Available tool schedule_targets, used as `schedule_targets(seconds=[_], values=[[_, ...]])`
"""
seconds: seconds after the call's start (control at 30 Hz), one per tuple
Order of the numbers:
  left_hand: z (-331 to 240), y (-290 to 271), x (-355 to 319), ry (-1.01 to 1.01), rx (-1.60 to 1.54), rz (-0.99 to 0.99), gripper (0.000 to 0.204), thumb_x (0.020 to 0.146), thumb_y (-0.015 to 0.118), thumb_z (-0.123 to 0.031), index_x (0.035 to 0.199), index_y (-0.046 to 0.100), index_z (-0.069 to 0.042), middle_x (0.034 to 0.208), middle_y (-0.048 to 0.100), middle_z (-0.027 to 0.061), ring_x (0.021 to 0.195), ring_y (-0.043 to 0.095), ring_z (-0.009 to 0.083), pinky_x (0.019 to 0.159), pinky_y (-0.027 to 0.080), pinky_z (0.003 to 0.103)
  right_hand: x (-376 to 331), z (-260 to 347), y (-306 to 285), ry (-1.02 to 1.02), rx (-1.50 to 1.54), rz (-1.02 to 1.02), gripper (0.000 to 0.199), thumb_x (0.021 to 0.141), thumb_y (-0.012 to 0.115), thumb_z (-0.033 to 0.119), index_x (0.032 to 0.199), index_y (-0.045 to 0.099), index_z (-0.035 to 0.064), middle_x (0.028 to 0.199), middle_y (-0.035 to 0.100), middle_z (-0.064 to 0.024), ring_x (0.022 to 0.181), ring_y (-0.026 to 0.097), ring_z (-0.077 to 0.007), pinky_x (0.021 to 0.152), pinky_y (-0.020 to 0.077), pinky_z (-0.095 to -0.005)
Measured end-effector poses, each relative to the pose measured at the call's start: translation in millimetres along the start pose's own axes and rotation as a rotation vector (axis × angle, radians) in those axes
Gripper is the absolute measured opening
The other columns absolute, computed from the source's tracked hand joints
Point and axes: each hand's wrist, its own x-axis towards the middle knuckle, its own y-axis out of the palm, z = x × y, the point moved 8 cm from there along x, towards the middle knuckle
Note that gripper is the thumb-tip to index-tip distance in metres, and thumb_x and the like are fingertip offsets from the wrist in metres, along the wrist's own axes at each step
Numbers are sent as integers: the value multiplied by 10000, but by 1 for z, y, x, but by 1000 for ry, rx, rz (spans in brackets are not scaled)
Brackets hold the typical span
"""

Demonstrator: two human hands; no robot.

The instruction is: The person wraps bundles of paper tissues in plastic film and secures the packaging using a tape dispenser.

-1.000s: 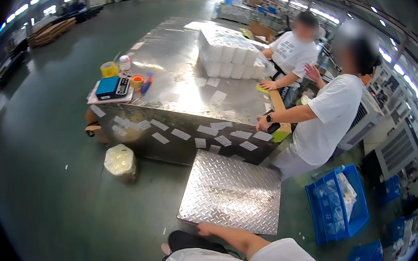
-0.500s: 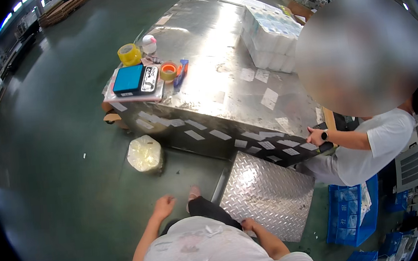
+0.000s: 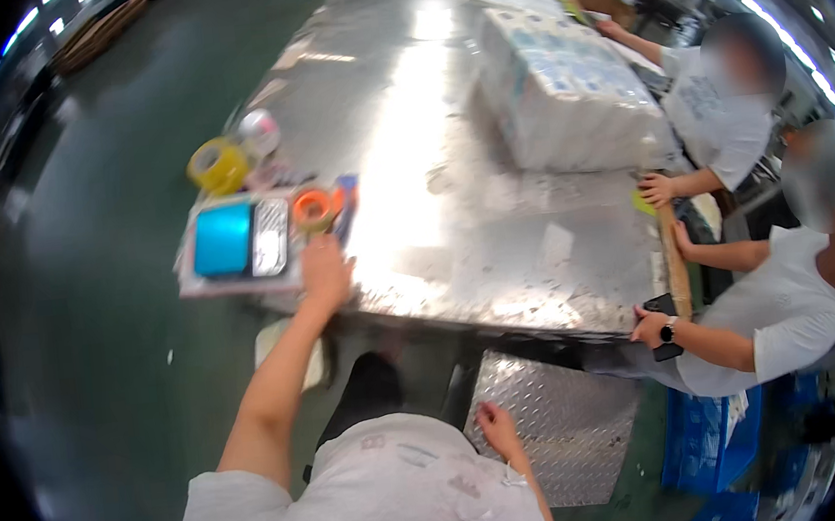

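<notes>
My left hand (image 3: 326, 272) reaches over the near left edge of the metal table (image 3: 408, 261). It is right beside a tape roll with an orange core (image 3: 312, 210). Motion smears its fingers, so whether they grip the roll cannot be made out. A blue-topped black device (image 3: 224, 239) lies on a flat package just left of this hand. Behind are a yellow tape roll (image 3: 218, 166) and a small white bottle-like item (image 3: 259, 132). Low at my side, over the diamond-plate step (image 3: 563, 417), hangs my right hand (image 3: 496, 429), its fingers curled with nothing seen in them.
A wrapped stack of white packs (image 3: 567, 95) stands on the table. Two people are along its right side; the nearer one's hand (image 3: 653, 326) is at a black phone (image 3: 665, 322). Blue crates (image 3: 696, 435) sit on the floor at right. A pale wrapped bundle (image 3: 291, 353) is below the table edge.
I have come closer to the table. My left hand has risen from beside my body to the tape roll on the tabletop. A second person now shows at the right.
</notes>
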Motion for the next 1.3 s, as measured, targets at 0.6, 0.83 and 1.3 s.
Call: schedule_targets(seconds=[0.6, 0.83, 1.3], values=[[5, 85, 183, 129, 107, 19, 323, 768, 632, -212, 975, 542, 20, 948, 585, 173, 931, 534, 317, 835, 364, 417, 82, 146, -47, 101, 112, -388, 282, 840, 512, 166, 1078, 552, 22, 945, 596, -157, 853, 595, -305, 746, 476, -369], [15, 102, 201, -66, 134, 130, 334, 785, 633, -231, 990, 566, 24, 952, 609, 166, 931, 551, 321, 854, 382, 413, 109, 135, -96, 45, -16, -579, 295, 818, 494, 121, 1091, 543, 19, 1062, 550, -175, 969, 539, -333, 832, 442, -376], [-128, 137, 115, 167, -59, 106, 631, 837, 527, -261, 1340, 281, 28, 1422, 253, 168, 1318, 229, 287, 1069, 163, 407, 163, 116, -172, -119, -676, -707, 561, 794, 515, 314, 1294, 404, 84, 1370, 329, -156, 1255, 301, -303, 1003, 223, -488]])
